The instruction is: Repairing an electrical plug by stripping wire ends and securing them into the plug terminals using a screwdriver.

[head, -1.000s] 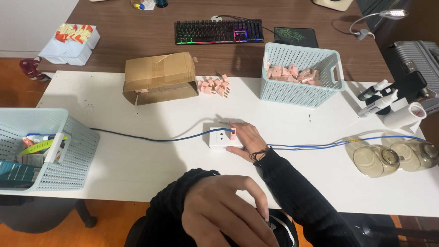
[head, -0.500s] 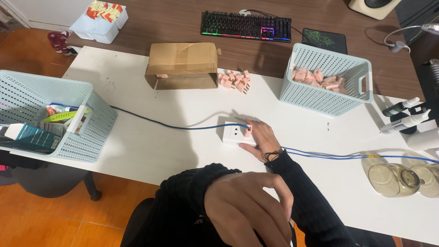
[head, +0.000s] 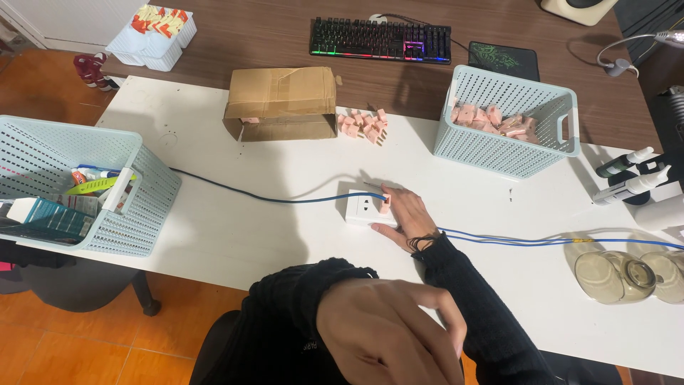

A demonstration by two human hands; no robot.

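Note:
My right hand (head: 405,216) lies on the white table (head: 235,235) with its fingers on the right edge of a white socket block (head: 363,209). A small pink piece (head: 385,207) sits under the fingertips. A blue cable (head: 249,194) runs left from the block, and a pair of blue cables (head: 527,241) trails right past my wrist. My left hand (head: 388,335) hovers close to the camera at the bottom, back up and fingers curled. I cannot see whether it holds anything.
A cardboard box (head: 283,102) and a loose pile of pink pieces (head: 362,124) lie at the back. A pale blue basket (head: 514,122) holds more pink pieces. Another blue basket (head: 107,214) with packets stands at the left edge. Two glass jars (head: 627,274) and bottles (head: 630,175) are on the right.
The view has swung a little left and downward. My right hand stays on the socket block, and my left hand stays raised near the camera.

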